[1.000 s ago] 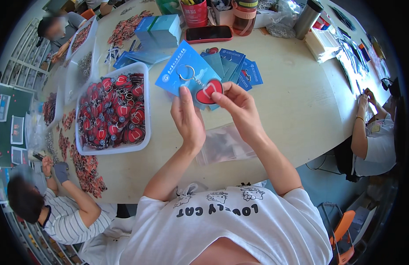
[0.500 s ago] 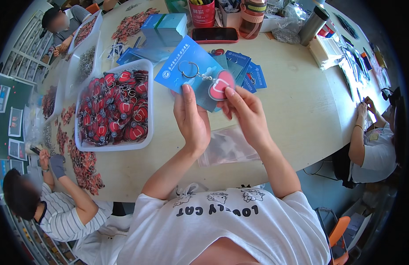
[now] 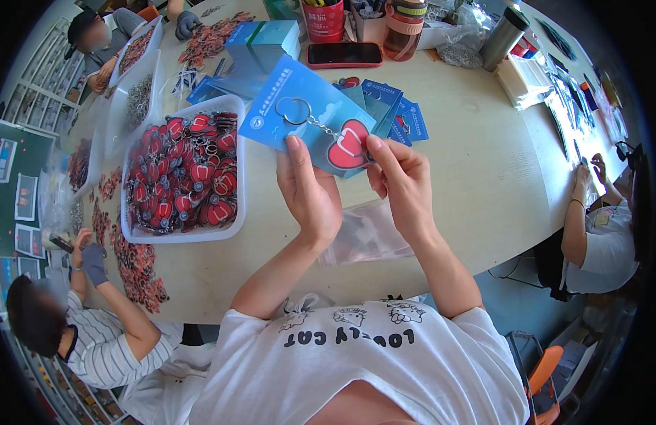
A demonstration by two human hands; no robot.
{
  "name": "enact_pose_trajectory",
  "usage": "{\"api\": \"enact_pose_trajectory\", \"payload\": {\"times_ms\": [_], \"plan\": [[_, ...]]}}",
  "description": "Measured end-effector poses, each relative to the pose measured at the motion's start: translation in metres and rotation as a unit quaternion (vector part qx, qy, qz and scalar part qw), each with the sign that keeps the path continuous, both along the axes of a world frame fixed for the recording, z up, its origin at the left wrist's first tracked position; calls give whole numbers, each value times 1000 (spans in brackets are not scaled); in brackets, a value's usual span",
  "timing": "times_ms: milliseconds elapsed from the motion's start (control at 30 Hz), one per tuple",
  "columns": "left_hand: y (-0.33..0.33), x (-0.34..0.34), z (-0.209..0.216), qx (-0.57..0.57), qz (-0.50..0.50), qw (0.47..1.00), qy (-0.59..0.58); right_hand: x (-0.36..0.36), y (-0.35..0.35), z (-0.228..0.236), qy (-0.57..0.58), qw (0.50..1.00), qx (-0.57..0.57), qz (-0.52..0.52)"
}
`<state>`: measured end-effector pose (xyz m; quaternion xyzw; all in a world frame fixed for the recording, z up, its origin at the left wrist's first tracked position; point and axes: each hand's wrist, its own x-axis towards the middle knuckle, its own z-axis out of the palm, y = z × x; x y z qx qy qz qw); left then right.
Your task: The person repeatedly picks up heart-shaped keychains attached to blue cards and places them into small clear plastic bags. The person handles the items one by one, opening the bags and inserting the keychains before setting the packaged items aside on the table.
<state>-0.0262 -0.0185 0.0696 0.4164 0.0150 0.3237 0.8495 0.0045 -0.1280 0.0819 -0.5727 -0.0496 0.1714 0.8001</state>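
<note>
My left hand (image 3: 308, 191) grips a blue printed card (image 3: 271, 106) from below, its thumb pressed on the card's face. On the card lies a keychain (image 3: 349, 144) with a red heart-shaped pendant, a short chain and a silver split ring. My right hand (image 3: 404, 180) is closed at the pendant's right edge, thumb and forefinger pinching it there; a small dark part shows by the fingertips. Beyond the card, several more blue cards (image 3: 413, 120) lie fanned out. Clear plastic bags (image 3: 365, 234) rest on the table below my hands.
To the left stands a white bin (image 3: 241, 191) full of red keychains. A stack of blue cards (image 3: 264, 42), a phone (image 3: 344, 54), a red pen cup (image 3: 323, 21) and a bottle (image 3: 401, 32) line the back. Co-workers (image 3: 115, 304) sit left and right.
The card and keychain have shifted slightly left. The pendant has turned and shows more clearly, and my right fingers have moved to its edge. A gloved hand has appeared at the far left.
</note>
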Motion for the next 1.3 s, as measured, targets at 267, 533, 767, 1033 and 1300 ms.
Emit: {"api": "enact_pose_trajectory", "payload": {"times_ms": [267, 533, 767, 1033, 1300], "plan": [[-20, -4, -11, -41, -11, 998, 41, -6, 2, -42, -144, 979, -34, -139], [-7, -13, -50, 459, -78, 877, 119, -3, -70, -64, -169, 960, -79, -209], [-1, -35, -80, 692, -160, 677, 191, 7, -132, -89, -115, 955, -158, -223], [16, -24, -64, 544, -241, 768, 236, -5, -151, -99, -71, 969, -191, -143], [29, -21, -68, 518, -234, 780, 262, 2, -160, -105, -95, 975, -194, -49]]}}
